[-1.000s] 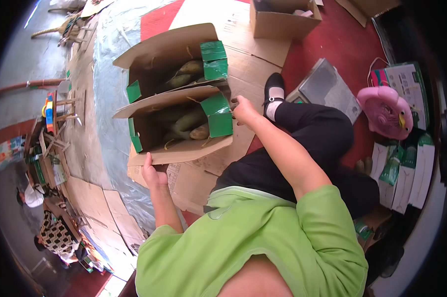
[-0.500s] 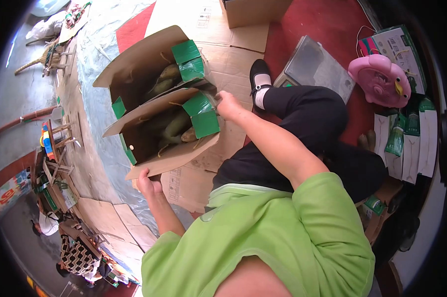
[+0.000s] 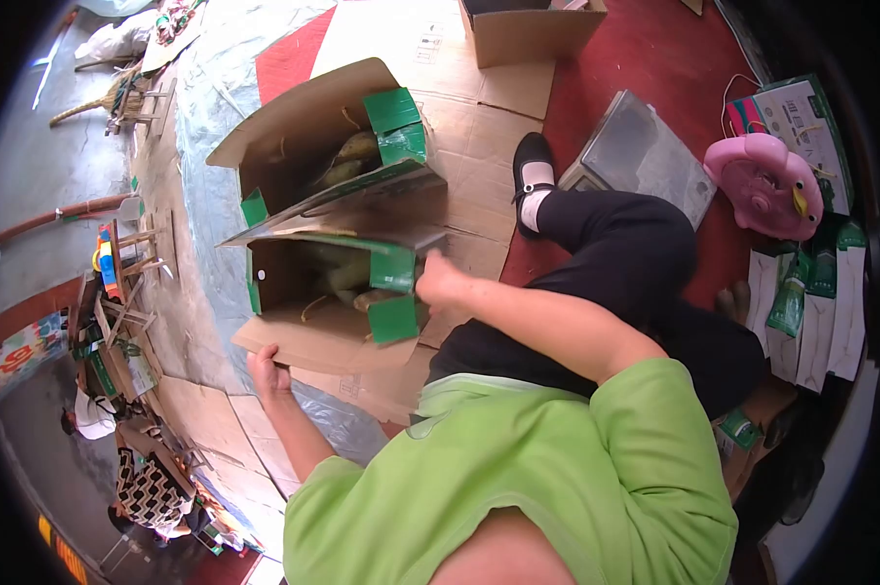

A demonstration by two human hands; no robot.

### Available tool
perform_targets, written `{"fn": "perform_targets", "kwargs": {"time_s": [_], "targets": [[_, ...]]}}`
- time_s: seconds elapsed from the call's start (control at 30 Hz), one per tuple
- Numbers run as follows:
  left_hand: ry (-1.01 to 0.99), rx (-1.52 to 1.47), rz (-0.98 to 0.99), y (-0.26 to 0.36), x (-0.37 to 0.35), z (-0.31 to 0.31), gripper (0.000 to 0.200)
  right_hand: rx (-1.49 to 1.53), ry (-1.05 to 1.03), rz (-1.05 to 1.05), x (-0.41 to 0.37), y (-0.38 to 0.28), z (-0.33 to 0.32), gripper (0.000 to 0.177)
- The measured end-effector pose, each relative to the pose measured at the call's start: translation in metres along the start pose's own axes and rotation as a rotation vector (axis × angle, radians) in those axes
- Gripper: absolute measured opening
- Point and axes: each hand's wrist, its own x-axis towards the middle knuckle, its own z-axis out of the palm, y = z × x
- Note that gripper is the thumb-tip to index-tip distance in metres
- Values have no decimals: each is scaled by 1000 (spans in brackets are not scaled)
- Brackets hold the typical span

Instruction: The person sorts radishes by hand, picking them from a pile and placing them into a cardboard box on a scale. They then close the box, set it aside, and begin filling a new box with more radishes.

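Note:
Two cardboard boxes with green taped end flaps stand open side by side in front of me. My left hand is closed on the edge of the long flap of the nearer cardboard box. At that box's right end, my right hand grips the side beside its green flap; some of its fingers are hidden. Long greenish-brown pieces, perhaps roots or vegetables, lie inside the nearer box. Similar brownish pieces lie in the farther cardboard box, which neither hand touches.
Flattened cardboard covers the red floor. Another brown box stands ahead. Right of my foot are a grey flat case, a pink duck-shaped basin and white-and-green cartons. People are at the far left.
Both hands have drawn the nearer box towards me, and a gap has opened between it and the farther box. The camera view has shifted slightly.

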Motion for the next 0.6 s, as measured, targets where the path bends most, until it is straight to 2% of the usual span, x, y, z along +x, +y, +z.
{"fn": "perform_targets", "kwargs": {"time_s": [0.03, 0.1, 0.13, 0.2, 0.23, 0.27, 0.33, 0.4, 0.47, 0.53, 0.57, 0.6], "targets": [[-58, 54, 27, 6, 2, -5, 50, -58, -39, -3, -7, 2, 3, 47], [-41, 55, -5, 14, 0, -9, 53, -396, -434, -63, 15, 16, 4, 40], [-25, 110, -18, 17, -3, -7, 53, -399, -435, -67, 17, 15, -1, 40], [-15, 170, -27, 23, -8, 1, 54, -1013, -313, -270, 8, 4, -16, 29], [77, 299, 75, 24, -11, 9, 55, -1006, -307, -273, 3, -3, -24, 29], [169, 427, 177, 25, -15, 17, 57, -977, -146, -301, 0, -9, -31, 27], [498, 1254, 983, 42, -30, 56, 64, -867, 108, -340, 7, -17, -45, 26], [172, 1194, 1146, 69, -46, 110, 73, -720, 273, -387, 19, -22, -63, 28], [-118, 1321, 1258, 85, -51, 171, 75, -644, 347, -430, 28, -25, -77, 29], [-247, 1521, 1194, 85, -54, 224, 76, -434, 436, -411, 35, -24, -88, 28], [-309, 1513, 1260, 79, -42, 240, 79, -422, 452, -406, 37, -22, -92, 28], [-409, 1510, 1251, 75, -29, 255, 67, -435, 451, -390, 39, -20, -93, 29]]}}
